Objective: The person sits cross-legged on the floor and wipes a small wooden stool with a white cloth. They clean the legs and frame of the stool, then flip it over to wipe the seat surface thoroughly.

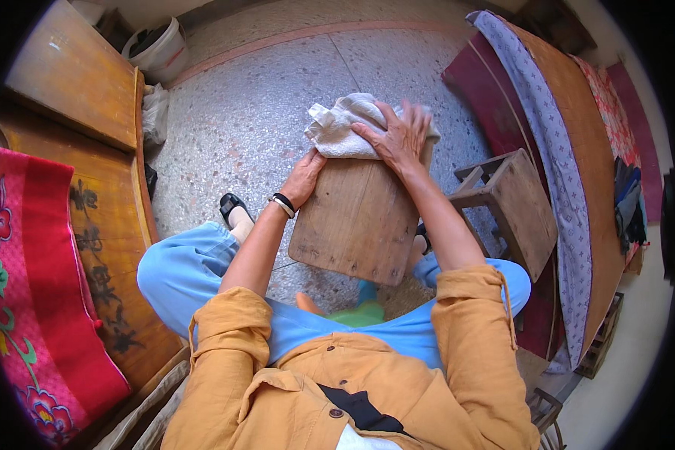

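Bare wood of small stool [356, 225] tilted over lap, seat facing up. Right hand [401, 139] spread flat, pressing off-white cloth [337, 127] onto far edge. Left hand [301, 178] clasps stool's left side (bracelet at wrist). Wiping under way; near part of seat looks untouched, judging from cloth's position.

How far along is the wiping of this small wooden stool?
In hand: the right hand presses a pale cloth on the far end of the wooden stool's top, while the left hand steadies its left edge. The near part looks bare and dull; whether it is already wiped cannot be told. A second stool stands untouched alongside.
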The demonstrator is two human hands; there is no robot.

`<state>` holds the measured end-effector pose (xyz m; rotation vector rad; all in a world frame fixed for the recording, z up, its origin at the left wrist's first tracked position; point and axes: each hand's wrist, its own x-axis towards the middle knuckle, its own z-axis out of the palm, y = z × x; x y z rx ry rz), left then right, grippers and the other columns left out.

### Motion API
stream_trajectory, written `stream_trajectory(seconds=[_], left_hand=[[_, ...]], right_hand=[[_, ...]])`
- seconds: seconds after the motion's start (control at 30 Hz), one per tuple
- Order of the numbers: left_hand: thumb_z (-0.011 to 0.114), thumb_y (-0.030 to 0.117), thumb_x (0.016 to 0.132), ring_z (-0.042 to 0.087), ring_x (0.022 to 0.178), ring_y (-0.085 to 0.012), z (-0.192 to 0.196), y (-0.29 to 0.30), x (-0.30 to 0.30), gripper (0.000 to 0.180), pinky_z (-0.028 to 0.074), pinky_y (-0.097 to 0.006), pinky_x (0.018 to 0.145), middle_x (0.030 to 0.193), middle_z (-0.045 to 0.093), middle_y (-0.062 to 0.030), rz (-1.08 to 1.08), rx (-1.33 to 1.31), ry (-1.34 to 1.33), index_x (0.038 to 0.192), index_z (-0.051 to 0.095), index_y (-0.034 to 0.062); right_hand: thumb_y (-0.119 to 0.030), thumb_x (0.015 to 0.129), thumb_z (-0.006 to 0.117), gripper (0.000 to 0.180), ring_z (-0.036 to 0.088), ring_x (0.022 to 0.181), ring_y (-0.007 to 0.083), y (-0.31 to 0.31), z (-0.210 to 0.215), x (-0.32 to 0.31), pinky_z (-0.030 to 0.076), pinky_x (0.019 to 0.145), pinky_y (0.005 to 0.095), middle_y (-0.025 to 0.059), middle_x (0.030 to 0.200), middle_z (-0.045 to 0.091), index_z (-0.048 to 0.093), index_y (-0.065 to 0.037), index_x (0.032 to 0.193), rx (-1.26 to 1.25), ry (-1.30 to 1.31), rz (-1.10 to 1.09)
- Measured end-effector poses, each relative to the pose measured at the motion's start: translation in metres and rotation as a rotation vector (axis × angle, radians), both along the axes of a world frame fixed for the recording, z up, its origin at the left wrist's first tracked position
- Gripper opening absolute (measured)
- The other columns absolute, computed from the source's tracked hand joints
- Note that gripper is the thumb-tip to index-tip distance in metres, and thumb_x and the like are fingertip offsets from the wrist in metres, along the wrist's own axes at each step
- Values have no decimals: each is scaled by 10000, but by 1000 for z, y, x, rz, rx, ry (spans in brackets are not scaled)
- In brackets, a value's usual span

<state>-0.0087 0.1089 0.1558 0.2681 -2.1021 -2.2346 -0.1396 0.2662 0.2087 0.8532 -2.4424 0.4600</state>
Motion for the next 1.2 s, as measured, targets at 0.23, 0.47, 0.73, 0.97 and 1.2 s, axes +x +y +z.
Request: stream_trajectory(seconds=[0.23,0.47,0.73,0.97,1.2], left_hand=[[421,263,999,466,1131,-99,-36,2,-7,549,387,-241,966,1315,469,-43,40,365,-14,1462,225,42],[352,333,1013,413,1247,-140,-33,1,-6,573,329,-284,1048,1390,428,-92,-36,500,-5,1472,163,47],[343,346,1013,448,1223,-152,-48,-6,-12,522,370,-299,1027,1376,443,-75,-14,355,60,1435,291,43],[325,343,1018,462,1203,-140,-62,1,-8,508,368,-288,1025,1354,470,-65,43,509,20,1421,320,34],[344,422,999,477,1178,-133,-61,0,-8,538,381,-281,1004,1320,501,-46,138,634,-178,1365,423,35]], right_hand=[[-177,614,751,301,537,933,330,37,-7,91,418,834,430,140,914,569,597,-34,828,-163,-319,576],[-456,624,774,402,292,1297,449,31,-6,140,238,1028,564,220,1394,369,592,-118,746,-85,-304,754],[-319,694,766,523,454,1164,367,-38,-16,-6,385,932,454,196,1292,440,518,-100,1099,-256,-167,229],[-220,678,760,541,559,1036,331,5,-13,137,442,881,428,167,1149,570,567,-100,1170,-181,-343,831],[-247,697,778,456,574,1043,283,35,4,123,433,853,411,134,1162,589,615,-142,1110,-111,-335,833]])
